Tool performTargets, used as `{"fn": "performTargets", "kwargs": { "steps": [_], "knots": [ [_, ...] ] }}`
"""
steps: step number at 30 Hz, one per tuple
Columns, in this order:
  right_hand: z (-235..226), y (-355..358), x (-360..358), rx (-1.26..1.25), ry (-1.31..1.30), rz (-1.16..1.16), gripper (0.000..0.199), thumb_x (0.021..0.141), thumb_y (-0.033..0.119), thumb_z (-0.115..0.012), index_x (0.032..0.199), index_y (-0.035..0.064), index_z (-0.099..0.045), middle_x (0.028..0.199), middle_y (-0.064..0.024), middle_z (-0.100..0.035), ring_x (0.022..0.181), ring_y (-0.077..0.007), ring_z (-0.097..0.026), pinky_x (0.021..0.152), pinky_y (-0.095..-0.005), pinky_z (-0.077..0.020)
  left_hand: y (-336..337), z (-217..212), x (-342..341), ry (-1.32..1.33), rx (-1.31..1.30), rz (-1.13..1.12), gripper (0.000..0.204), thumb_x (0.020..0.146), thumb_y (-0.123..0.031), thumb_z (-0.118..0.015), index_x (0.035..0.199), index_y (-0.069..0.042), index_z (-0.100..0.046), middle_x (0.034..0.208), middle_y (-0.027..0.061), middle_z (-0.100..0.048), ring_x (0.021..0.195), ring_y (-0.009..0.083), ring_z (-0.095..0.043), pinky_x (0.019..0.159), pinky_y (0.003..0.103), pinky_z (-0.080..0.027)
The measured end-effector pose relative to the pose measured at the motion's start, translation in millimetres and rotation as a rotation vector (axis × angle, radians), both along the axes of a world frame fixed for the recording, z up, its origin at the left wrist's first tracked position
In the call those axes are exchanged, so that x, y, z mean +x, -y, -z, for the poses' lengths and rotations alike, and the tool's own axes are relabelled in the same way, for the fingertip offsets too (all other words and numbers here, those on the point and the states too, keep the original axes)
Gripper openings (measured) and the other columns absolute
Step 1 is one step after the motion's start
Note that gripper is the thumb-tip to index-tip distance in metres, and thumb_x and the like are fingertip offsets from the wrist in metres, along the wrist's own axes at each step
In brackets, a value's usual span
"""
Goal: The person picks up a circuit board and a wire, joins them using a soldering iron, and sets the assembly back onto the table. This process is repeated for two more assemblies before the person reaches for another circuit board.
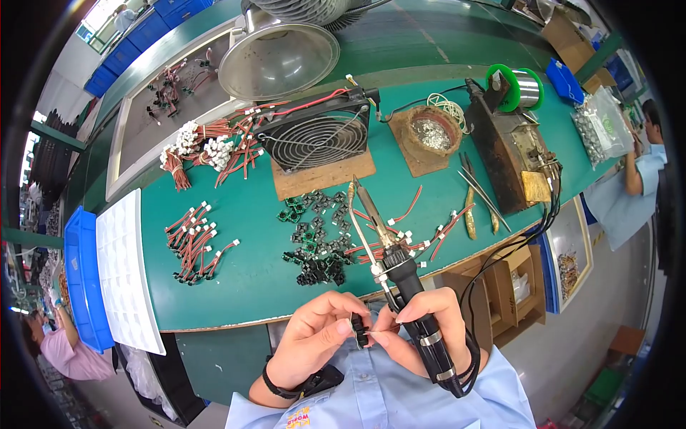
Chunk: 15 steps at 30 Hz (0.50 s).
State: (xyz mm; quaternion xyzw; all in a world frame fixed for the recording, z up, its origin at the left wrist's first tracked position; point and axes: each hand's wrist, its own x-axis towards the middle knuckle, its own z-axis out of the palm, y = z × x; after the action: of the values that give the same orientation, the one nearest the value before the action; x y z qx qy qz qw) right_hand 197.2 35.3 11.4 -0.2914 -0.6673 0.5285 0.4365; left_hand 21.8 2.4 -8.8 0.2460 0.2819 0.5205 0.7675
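Observation:
My left hand [309,344] pinches a small black component [359,331] between thumb and fingers, close in front of my shirt. In my right hand [444,314] is a black soldering iron [404,275] with a thin metal tube along it, its tip pointing away over the table. The right thumb and forefinger also meet beside the component, at what looks like a thin wire, mostly hidden. Just past my hands lies a pile of small black and green components [314,266]. Red and black wires with white connectors [368,252] lie partly behind the iron.
A fan with a wire guard [318,143] stands at the table's back, left of a pot [434,132]. Tweezers [486,196] lie near a solder spool [527,89] on its stand. Finished-looking wired pieces [194,243] lie left, by a white tray [128,272]. Co-workers sit either side.

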Motion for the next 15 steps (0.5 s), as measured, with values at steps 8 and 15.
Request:
{"fn": "performTargets", "kwargs": {
  "steps": [8,15],
  "knots": [
    [1,-5,-5,0.164,0.049,0.099,0.04,0.072,-0.006,-0.07,0.098,0.0031,-0.041,0.074,-0.0121,-0.06,0.063,-0.0159,-0.063,0.054,-0.0253,-0.0489,3,6,5,-0.025,0.048,-0.04,0.02,0.09,-0.013,-0.054,0.105,0.001,-0.055,0.1,0.0086,-0.052,0.093,0.0161,-0.05,0.082,0.03,-0.039],
    [5,-9,-3,0.231,0.052,0.141,0.039,0.069,-0.004,-0.073,0.095,0.003,-0.045,0.071,-0.0102,-0.061,0.06,-0.0168,-0.063,0.051,-0.0244,-0.0471,3,10,9,-0.057,0.059,-0.068,0.021,0.089,-0.013,-0.055,0.105,0.001,-0.056,0.1,0.0089,-0.053,0.092,0.0162,-0.049,0.082,0.03,-0.038]
  ]
}}
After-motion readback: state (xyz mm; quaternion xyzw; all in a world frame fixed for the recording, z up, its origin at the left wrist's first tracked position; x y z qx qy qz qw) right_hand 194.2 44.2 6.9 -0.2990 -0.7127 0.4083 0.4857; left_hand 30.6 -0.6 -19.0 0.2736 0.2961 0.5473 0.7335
